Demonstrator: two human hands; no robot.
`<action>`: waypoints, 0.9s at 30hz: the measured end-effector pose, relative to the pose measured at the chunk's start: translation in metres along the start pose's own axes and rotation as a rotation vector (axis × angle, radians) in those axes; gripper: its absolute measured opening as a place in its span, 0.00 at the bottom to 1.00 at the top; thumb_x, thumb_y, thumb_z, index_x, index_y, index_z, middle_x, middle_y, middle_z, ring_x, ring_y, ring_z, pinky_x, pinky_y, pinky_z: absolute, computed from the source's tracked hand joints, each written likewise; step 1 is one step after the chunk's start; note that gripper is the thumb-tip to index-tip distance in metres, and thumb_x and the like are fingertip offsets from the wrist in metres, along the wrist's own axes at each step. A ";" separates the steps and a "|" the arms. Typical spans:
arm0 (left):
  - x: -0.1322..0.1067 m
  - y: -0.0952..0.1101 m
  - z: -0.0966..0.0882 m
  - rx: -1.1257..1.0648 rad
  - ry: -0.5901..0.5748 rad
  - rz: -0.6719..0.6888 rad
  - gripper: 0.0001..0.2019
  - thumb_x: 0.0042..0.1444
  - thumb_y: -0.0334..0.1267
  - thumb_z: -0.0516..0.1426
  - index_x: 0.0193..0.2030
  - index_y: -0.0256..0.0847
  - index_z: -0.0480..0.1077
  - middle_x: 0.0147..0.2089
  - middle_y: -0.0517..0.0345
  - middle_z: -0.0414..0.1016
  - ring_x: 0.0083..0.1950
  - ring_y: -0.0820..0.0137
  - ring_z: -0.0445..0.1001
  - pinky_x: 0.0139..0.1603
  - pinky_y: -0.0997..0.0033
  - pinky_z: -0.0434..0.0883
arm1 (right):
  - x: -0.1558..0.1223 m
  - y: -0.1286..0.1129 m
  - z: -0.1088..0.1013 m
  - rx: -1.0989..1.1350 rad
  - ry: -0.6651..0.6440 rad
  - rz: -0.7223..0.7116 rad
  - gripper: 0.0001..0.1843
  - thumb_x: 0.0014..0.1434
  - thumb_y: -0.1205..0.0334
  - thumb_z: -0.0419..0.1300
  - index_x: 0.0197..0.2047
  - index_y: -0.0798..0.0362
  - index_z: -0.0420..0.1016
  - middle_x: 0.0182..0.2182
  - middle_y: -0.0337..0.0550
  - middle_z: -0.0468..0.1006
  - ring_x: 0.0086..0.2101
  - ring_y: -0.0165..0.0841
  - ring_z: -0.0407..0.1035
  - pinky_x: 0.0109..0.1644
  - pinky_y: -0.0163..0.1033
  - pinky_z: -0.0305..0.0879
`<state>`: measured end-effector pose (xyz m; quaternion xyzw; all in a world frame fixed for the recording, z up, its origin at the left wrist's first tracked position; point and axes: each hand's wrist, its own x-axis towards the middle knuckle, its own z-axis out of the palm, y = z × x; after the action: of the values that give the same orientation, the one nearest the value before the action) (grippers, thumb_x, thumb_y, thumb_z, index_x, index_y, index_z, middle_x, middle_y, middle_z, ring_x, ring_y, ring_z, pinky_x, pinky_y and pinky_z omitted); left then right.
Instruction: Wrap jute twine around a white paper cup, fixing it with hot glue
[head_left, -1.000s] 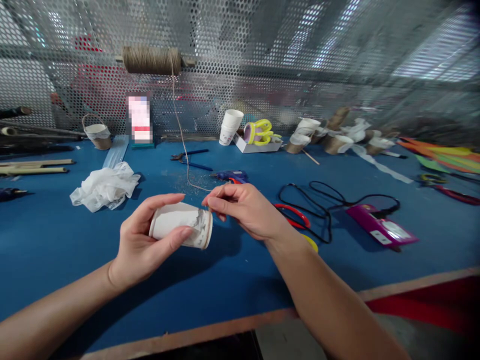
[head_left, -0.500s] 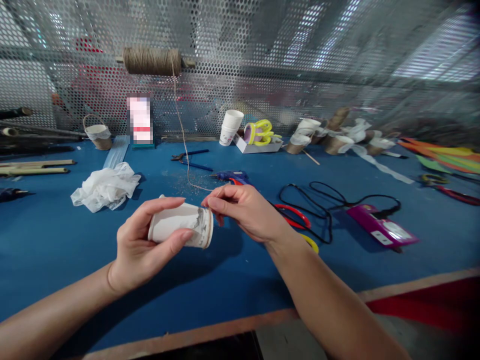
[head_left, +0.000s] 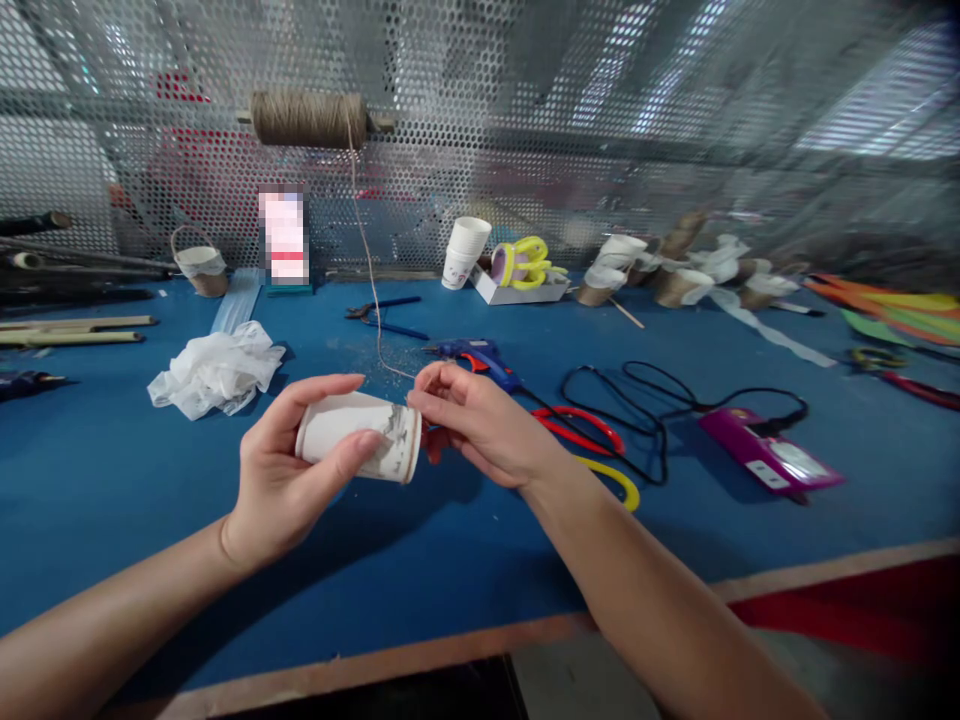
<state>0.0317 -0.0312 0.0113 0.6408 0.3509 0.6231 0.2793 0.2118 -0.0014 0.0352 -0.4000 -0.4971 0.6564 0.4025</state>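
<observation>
My left hand (head_left: 289,480) grips a white paper cup (head_left: 352,448) lying on its side, rim toward the right, above the blue table (head_left: 450,560). My right hand (head_left: 480,420) pinches the end of a thin jute twine (head_left: 367,270) right at the cup's rim. The twine runs up to a spool (head_left: 307,118) mounted on the perforated metal wall. A dark smear shows on the cup near its rim.
A blue glue gun (head_left: 480,353), red and yellow scissors (head_left: 592,440), a black cable (head_left: 645,400) and a magenta device (head_left: 765,455) lie right of my hands. Crumpled white plastic (head_left: 217,368), blue pliers (head_left: 386,317), stacked cups (head_left: 463,252) and twine-wrapped cups (head_left: 675,275) sit farther back.
Both hands with the cup have drifted slightly up and away; the grips are unchanged. The glue gun shows more beside my right hand.
</observation>
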 end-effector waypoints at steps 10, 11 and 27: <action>0.003 -0.004 0.002 -0.048 0.035 -0.072 0.13 0.49 0.33 0.64 0.43 0.41 0.72 0.33 0.59 0.78 0.28 0.76 0.73 0.26 0.81 0.72 | 0.008 0.011 0.004 0.120 0.029 0.143 0.20 0.43 0.50 0.70 0.25 0.54 0.67 0.17 0.33 0.72 0.18 0.24 0.67 0.21 0.31 0.65; 0.002 -0.005 0.001 -0.008 0.028 -0.019 0.13 0.49 0.33 0.64 0.43 0.40 0.72 0.34 0.59 0.78 0.28 0.76 0.73 0.26 0.81 0.72 | 0.008 0.011 0.003 0.133 0.015 0.152 0.19 0.43 0.50 0.70 0.25 0.54 0.67 0.18 0.33 0.72 0.18 0.24 0.67 0.22 0.31 0.65; 0.007 0.000 -0.008 0.217 -0.176 0.573 0.21 0.49 0.31 0.64 0.49 0.49 0.68 0.34 0.55 0.78 0.30 0.66 0.78 0.30 0.67 0.77 | 0.006 0.003 -0.010 0.062 -0.330 0.277 0.18 0.53 0.48 0.63 0.34 0.56 0.72 0.24 0.37 0.74 0.23 0.27 0.70 0.21 0.30 0.67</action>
<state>0.0233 -0.0261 0.0158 0.7912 0.1950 0.5773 0.0517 0.2189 0.0065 0.0293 -0.3389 -0.4760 0.7771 0.2338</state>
